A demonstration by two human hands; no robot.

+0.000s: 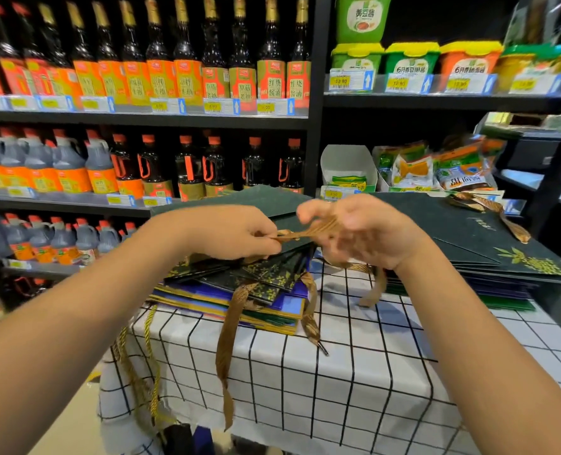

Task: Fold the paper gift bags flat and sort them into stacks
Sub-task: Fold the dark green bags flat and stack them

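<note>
A dark green gift bag is held flat above the table between both hands. My left hand pinches its gold ribbon handle. My right hand is blurred, its fingers spread around the same ribbon. Under them lies a left stack of flat bags, green-gold on top, blue and yellow below, with gold ribbons hanging over the table edge. A right stack of large dark green bags with gold leaf print lies flat.
The table wears a white cloth with a black grid. Shelves of soy sauce bottles stand behind, with packets and tubs to the right. A gold cord hangs at the table's left corner.
</note>
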